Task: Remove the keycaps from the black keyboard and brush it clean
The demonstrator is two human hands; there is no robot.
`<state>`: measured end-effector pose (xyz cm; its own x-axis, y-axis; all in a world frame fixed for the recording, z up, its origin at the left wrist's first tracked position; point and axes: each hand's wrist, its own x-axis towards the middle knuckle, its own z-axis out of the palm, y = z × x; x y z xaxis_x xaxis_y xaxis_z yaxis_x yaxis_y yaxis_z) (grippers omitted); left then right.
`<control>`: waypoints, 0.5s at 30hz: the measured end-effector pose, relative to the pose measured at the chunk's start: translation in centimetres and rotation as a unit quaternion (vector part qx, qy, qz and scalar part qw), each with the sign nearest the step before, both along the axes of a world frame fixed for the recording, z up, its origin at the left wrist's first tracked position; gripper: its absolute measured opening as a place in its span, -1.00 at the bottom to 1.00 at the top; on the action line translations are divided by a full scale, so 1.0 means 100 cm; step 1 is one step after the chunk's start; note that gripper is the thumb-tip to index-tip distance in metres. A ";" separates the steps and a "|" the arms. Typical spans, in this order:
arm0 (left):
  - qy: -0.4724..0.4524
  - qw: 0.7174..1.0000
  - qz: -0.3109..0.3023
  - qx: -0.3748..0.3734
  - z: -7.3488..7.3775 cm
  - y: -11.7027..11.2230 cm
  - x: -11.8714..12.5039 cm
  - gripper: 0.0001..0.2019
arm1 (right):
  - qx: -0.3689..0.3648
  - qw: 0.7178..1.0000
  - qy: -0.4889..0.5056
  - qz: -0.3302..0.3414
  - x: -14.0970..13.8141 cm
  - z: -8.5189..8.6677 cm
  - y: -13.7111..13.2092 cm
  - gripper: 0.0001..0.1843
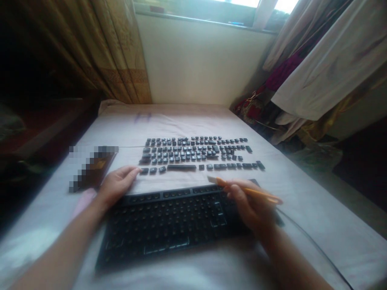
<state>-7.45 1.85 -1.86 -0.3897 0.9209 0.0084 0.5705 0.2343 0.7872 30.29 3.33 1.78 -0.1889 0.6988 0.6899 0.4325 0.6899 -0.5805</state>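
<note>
A black keyboard (pixel 169 225) with its keycaps off lies in front of me on the cloth-covered surface. Beyond it, loose black keycaps (pixel 181 154) are laid out in rows, with the long spacebar (pixel 182 167) in the nearest row. My left hand (pixel 121 181) reaches past the keyboard's far left corner, thumb and fingertips pinched at a keycap (pixel 144 171) at that row's left end. In my right hand (pixel 246 201), above the keyboard's right side, is an orange box cutter (pixel 256 193). Its blade points left, towards the rows.
A dark item (pixel 95 169), partly pixelated, lies left of the keycaps, near a pink cloth (pixel 84 201). The keyboard's cable (pixel 314 245) runs off to the lower right. Hanging clothes (pixel 329 68) are at the right and a curtain (pixel 121 52) at the left.
</note>
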 end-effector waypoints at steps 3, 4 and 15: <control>-0.005 1.000 -0.002 -0.008 -0.001 0.000 0.000 -0.40 | -0.025 0.999 0.025 -0.012 0.005 -0.011 0.001 -0.86; -0.007 1.000 -0.002 -0.010 -0.001 -0.001 -0.001 -0.40 | -0.040 0.998 0.036 -0.017 0.007 -0.014 0.001 -0.86; -0.037 0.999 -0.014 -0.028 -0.012 0.000 -0.012 -0.50 | -0.035 0.999 0.000 -0.006 0.016 -0.013 0.001 -0.86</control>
<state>-8.60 1.84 -3.02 -0.3614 0.9297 -0.0714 0.5181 0.2639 0.8136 31.91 3.42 0.45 -0.1800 0.7480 0.6388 0.4414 0.6418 -0.6271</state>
